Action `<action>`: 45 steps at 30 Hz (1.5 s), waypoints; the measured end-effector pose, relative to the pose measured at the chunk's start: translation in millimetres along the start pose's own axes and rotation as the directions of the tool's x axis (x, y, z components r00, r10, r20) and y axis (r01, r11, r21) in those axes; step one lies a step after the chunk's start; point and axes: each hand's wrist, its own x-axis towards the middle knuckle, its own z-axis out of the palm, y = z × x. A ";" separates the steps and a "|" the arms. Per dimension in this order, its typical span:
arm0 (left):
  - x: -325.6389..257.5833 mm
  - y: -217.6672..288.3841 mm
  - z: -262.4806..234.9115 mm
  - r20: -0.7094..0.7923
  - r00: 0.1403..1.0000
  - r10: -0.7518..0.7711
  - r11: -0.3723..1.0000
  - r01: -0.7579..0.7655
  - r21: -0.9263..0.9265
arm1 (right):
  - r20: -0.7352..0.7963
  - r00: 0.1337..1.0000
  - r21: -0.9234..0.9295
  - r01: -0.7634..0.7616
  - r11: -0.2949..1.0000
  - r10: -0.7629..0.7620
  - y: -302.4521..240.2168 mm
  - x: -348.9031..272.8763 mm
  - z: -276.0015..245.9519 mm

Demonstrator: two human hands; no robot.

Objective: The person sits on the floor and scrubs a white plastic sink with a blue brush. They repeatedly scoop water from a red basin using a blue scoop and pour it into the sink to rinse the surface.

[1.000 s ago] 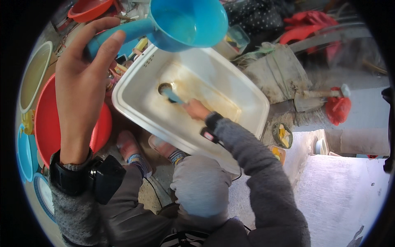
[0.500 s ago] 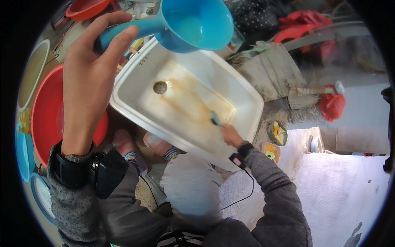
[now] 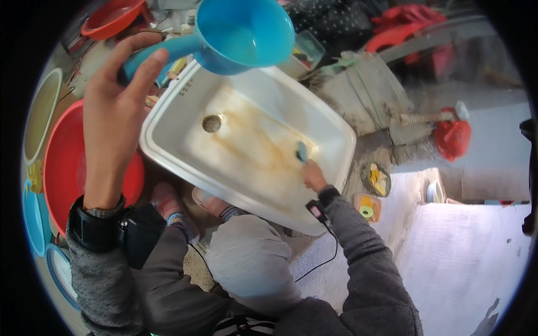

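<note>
In the head view, we see the white basin (image 3: 185, 131) beneath our right hand (image 3: 315, 176), and judge the scrubbing only partly done: its side walls look mostly pale, while brown stains (image 3: 269, 148) spread ahead and to the left of that hand, reaching toward the drain hole (image 3: 212, 124). The stained floor seems left to clean. Our right hand is closed around a small blue brush (image 3: 302, 151), blurred, its head just beyond our fingers. Our left hand (image 3: 115, 101) grips the handle of a blue dipper (image 3: 244, 36), thumb and fingers wrapped round it; the dipper's bowl hangs to that hand's right.
</note>
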 end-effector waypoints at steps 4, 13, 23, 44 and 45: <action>2.1 7.3 15.0 0.034 0.999 0.025 1.000 -0.025 -0.009 | 0.283 0.905 0.177 0.276 0.945 -0.318 -57.1 -3.6 83.7; -4.5 0.2 -12.3 -0.026 1.000 0.001 1.000 -0.001 -0.003 | -0.023 0.992 0.417 -0.103 0.903 0.123 13.3 4.8 -7.5; -4.6 9.2 1.2 0.038 0.999 -0.008 0.996 0.011 -0.086 | 0.208 0.910 0.341 0.275 0.899 -0.358 -64.2 4.0 80.8; -2.5 -3.7 -17.5 -0.107 0.990 -0.088 0.996 0.089 0.003 | -0.175 0.924 -0.146 0.316 0.937 -0.339 -71.1 38.9 85.0; -1.9 -4.8 -15.9 -0.096 0.993 -0.064 0.998 0.063 -0.013 | -0.044 0.887 -0.197 0.442 0.875 -0.459 -72.7 41.2 95.7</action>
